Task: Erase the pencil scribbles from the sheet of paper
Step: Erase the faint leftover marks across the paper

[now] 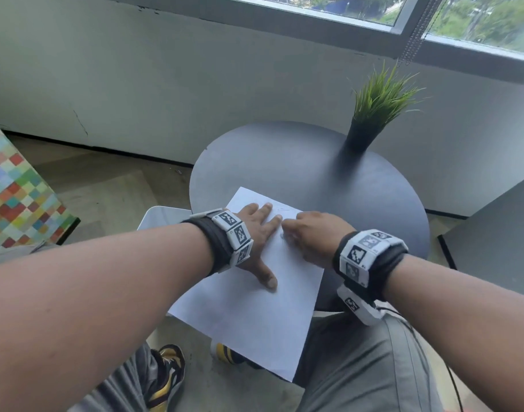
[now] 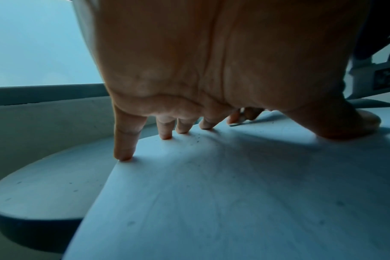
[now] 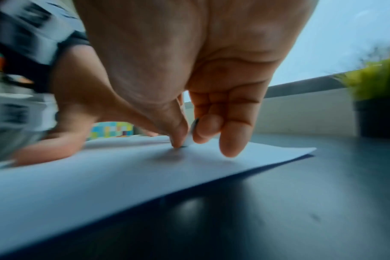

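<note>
Paper (image 1: pixel 249 316) lengthwise away; flat left hand (image 1: pixel 256 233), right hand (image 1: pixel 311 236) pinching eraser (image 3: pixel 190 136).

- The eraser (image 3: pixel 189 136) shows only as a thin pale sliver between the thumb and fingers of the right hand (image 3: pixel 189 84); its shape cannot be made out.
- The head view hides it wholly behind the right hand (image 1: pixel 311 236).
- Pencil marks (image 1: pixel 280 209) on the sheet of paper (image 1: pixel 255 316) are too faint to read.
- The right wrist view is blurred, the plant (image 3: pixel 376 88) most of all.
</note>
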Demonstrator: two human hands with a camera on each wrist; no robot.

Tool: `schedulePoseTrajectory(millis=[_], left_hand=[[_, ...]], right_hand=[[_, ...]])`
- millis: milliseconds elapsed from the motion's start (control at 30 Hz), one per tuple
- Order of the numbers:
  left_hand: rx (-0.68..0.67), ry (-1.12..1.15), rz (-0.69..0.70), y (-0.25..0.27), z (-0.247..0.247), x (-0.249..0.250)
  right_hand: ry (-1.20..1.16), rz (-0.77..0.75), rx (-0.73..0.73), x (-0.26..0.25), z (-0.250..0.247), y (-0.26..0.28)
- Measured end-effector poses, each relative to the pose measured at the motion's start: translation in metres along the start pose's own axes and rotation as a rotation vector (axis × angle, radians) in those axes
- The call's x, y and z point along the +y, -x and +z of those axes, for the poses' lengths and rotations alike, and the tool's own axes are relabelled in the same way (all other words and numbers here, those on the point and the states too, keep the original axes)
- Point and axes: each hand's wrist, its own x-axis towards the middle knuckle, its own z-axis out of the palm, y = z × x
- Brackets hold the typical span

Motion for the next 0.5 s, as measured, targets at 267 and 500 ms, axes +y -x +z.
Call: schedulePoseTrajectory(millis=[267,500], left_hand=[[-0.018,-0.018,-0.005,0.002,0.000,0.001],[-0.020,-0.028,-0.012,0.002,-0.001,0.003]], right_hand=[[0.027,-0.299,-0.163,-0.021,-0.003,0.028],[0.012,-0.224,-0.144,-0.020,-0.002,0.024]])
